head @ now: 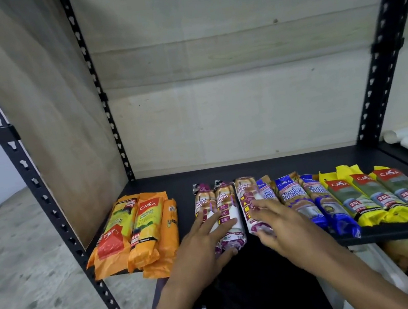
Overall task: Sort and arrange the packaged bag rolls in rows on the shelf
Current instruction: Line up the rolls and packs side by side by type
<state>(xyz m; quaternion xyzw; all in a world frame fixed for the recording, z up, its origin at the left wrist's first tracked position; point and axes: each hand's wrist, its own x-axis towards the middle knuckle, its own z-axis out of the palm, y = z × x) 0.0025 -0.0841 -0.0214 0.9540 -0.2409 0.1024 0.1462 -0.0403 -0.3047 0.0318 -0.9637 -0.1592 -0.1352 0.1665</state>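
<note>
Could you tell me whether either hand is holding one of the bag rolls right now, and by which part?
Neither closes a grip. The left hand lies flat on two purple drawstring rolls, the right hand flat on the third, near their front halves.

Single head view, close, facing forward-down onto black shelf (227,174) front edge.

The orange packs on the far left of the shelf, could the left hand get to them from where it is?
Probably yes. The left hand lies flat on the purple drawstring rolls, right beside the orange packs. Only a bare strip of black shelf separates them, and nothing stands between.
</note>
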